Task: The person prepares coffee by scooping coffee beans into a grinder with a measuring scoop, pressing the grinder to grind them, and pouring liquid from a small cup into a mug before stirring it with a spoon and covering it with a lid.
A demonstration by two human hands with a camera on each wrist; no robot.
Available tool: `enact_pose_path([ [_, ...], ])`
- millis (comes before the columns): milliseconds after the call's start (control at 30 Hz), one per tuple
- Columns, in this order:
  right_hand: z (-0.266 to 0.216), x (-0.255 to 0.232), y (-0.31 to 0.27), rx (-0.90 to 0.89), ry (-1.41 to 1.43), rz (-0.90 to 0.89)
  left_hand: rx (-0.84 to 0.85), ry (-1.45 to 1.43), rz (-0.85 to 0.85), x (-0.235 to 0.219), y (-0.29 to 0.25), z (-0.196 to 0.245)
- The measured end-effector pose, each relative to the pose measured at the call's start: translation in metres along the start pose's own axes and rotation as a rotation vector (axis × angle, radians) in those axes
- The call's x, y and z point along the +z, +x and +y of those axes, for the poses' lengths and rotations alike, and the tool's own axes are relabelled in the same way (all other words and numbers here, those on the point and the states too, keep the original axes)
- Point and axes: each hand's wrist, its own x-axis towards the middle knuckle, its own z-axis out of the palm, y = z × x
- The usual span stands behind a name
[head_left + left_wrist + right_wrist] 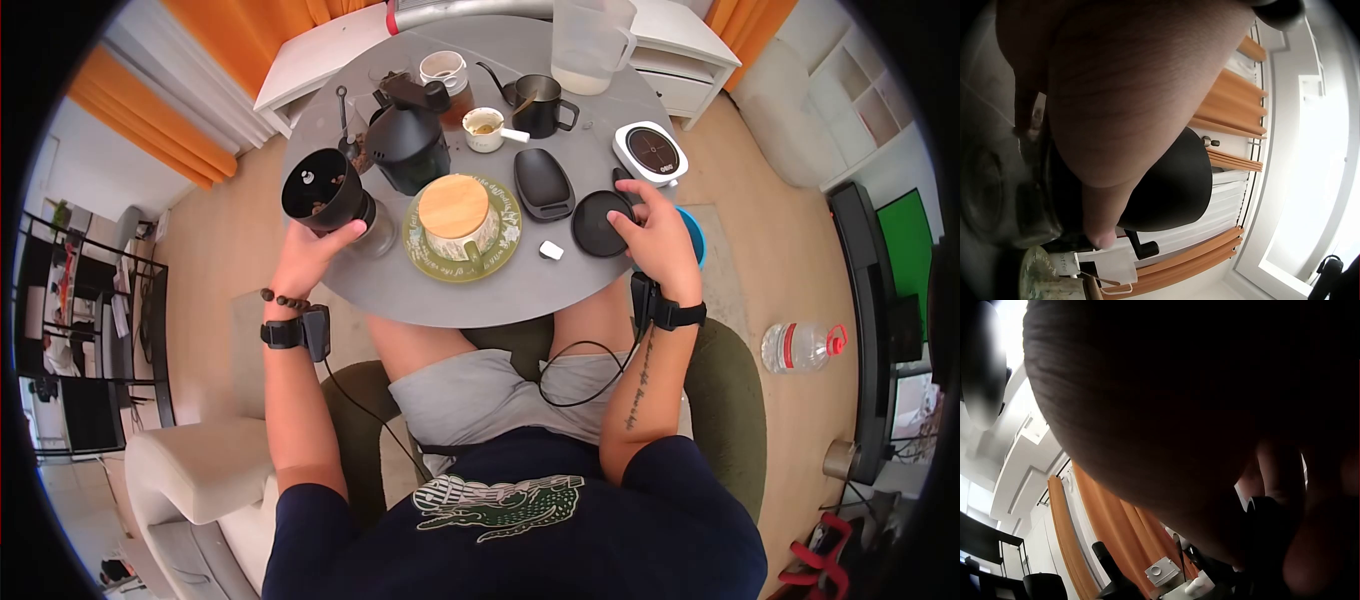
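Observation:
My left hand [308, 255] grips a black grinder [322, 190] with an open, wide top at the table's left side; a little brown matter shows inside. In the left wrist view the thumb [1105, 219] lies against its black body [1175, 187]. My right hand [660, 240] pinches a round black lid [598, 226] at the table's right edge, thumb on its rim. Between the hands a cup with a wooden lid [453, 207] stands on a green plate [420, 250]. The right wrist view is mostly dark, filled by the hand [1147, 406].
Behind stand a black machine [408, 150], a white handled cup [484, 130], a black pitcher [540, 108] and a clear jug [590, 45]. A black oval case [543, 184], a small white item [550, 250] and a white scale [650, 152] lie at the right.

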Motion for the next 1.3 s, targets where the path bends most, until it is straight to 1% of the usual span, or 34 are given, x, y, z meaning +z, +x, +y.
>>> enact_pose_path([
  [100,0.009,-0.001,0.000,0.000,0.041,-0.019,-0.011,-0.007,-0.013,-0.001,0.001,0.000],
  [167,0.013,-0.001,-0.001,0.012,0.011,-0.021,0.016,0.016,-0.033,0.000,0.001,0.000],
  [233,0.012,-0.002,-0.005,0.022,-0.019,-0.025,-0.002,0.003,-0.023,0.001,-0.001,0.004],
  [300,0.010,-0.004,-0.011,0.024,-0.062,0.015,-0.019,-0.011,-0.010,0.001,-0.001,0.006],
  [400,0.027,-0.004,-0.009,-0.006,-0.064,-0.001,-0.012,-0.065,-0.068,-0.001,0.001,0.001],
  [467,0.030,-0.004,-0.007,0.002,-0.045,-0.009,-0.001,-0.054,-0.043,0.001,-0.001,0.003],
  [500,0.027,-0.004,-0.008,-0.017,-0.054,-0.022,0.010,-0.034,-0.043,0.000,-0.001,0.003],
  [600,0.006,-0.004,-0.016,0.066,0.051,-0.037,0.007,-0.034,-0.030,-0.001,-0.001,-0.002],
  [633,0.003,-0.005,-0.016,0.049,0.044,-0.047,0.012,-0.050,-0.036,0.001,-0.001,0.000],
  [700,-0.002,-0.005,-0.017,0.113,0.055,-0.043,-0.011,-0.028,-0.032,0.000,-0.002,0.002],
  [767,-0.010,-0.007,-0.020,0.099,0.039,-0.060,-0.005,-0.015,-0.050,-0.001,-0.002,0.002],
  [833,-0.014,-0.008,-0.020,0.118,0.088,-0.061,-0.013,-0.026,-0.051,-0.001,-0.003,0.005],
  [900,-0.022,-0.010,-0.019,0.091,0.077,-0.077,-0.019,-0.038,-0.053,-0.002,-0.004,0.007],
  [967,-0.032,-0.014,-0.014,0.016,0.040,-0.102,0.009,-0.006,-0.068,-0.002,-0.005,0.009],
  [1033,-0.060,-0.020,-0.010,-0.008,0.028,-0.117,0.021,0.009,-0.064,-0.004,-0.003,0.003],
  [1100,-0.091,-0.027,0.001,-0.157,0.076,-0.151,0.033,0.024,-0.060,-0.005,-0.002,0.002],
  [1167,-0.138,-0.031,0.011,-0.188,0.081,-0.168,0.052,0.000,-0.067,-0.004,-0.003,0.005],
  [1233,-0.185,-0.032,0.020,-0.373,0.172,-0.222,0.047,0.024,-0.038,-0.003,-0.006,0.013],
  [1267,-0.209,-0.031,0.023,-0.384,0.168,-0.225,0.040,0.052,-0.018,-0.005,-0.008,0.017],
  [1300,-0.232,-0.028,0.028,-0.480,0.152,-0.251,0.041,0.049,-0.009,-0.005,-0.007,0.019],
])
